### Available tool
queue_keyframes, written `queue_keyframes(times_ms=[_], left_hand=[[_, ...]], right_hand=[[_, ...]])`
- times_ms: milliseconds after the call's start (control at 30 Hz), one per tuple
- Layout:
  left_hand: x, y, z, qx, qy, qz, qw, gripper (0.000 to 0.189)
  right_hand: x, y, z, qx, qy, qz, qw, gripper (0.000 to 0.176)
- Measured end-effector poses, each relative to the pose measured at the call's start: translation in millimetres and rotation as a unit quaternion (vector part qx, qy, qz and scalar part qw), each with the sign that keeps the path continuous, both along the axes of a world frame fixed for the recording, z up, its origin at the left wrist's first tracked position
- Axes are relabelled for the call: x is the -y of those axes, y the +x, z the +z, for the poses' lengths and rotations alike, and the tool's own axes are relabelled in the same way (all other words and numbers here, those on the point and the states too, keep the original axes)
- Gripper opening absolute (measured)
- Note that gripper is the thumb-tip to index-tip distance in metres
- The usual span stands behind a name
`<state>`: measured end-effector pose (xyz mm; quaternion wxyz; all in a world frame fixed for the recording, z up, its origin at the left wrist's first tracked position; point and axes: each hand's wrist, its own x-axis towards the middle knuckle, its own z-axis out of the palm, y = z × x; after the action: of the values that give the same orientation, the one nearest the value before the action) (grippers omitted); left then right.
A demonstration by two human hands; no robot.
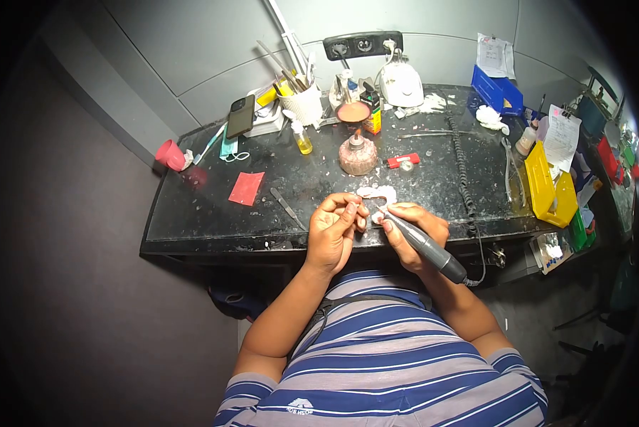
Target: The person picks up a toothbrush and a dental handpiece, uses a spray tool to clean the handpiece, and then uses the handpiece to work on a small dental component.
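Observation:
My right hand (pixel 420 226) is wrapped round a dark grey rotary handpiece (pixel 433 252), its tip pointing up and left toward my other hand. A coiled cord runs from the handpiece's rear end. My left hand (pixel 332 229) is closed in a pinch just left of the tip; whatever small piece it holds is too small to name. Right behind the fingertips lies a white, arch-shaped piece like a plaster dental cast (pixel 385 192), partly covered by the hands. A thin metal spatula-like tool (pixel 288 208) lies to the left of my left hand.
Beyond the hands stand a burner (pixel 358 155), a red lighter (pixel 403 161) and a yellow-liquid bottle (pixel 302 138). A red sheet (pixel 247 188) and pink cup (pixel 169 154) are left. Right are a coiled cord (pixel 461 164), yellow bin (pixel 547 186) and blue bin (pixel 496 91). A white control unit (pixel 402 85) stands behind.

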<state>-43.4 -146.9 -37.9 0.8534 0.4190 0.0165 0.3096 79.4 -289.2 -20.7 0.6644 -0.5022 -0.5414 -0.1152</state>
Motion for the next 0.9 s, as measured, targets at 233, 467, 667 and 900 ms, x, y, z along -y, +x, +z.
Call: queue_keyframes(times_ms=[233, 467, 667, 900], left_hand=[[0.3, 0.9, 1.5, 0.003, -0.008, 0.005, 1.000, 0.017], [1.6, 1.1, 1.3, -0.007, 0.001, 0.014, 1.000, 0.015], [-0.4, 2.1, -3.7, 0.007, -0.013, 0.012, 1.000, 0.010], [1.1, 1.4, 1.2, -0.015, -0.021, 0.023, 0.999, 0.011]], right_hand=[[-1.0, -0.1, 1.3, 0.006, 0.006, -0.002, 1.000, 0.018], [-0.4, -0.8, 0.6, -0.001, 0.000, -0.002, 1.000, 0.017], [-0.8, -0.8, 2.0, 0.006, -0.002, -0.005, 1.000, 0.016], [-0.9, -0.6, 1.4, 0.007, 0.002, 0.002, 1.000, 0.017]])
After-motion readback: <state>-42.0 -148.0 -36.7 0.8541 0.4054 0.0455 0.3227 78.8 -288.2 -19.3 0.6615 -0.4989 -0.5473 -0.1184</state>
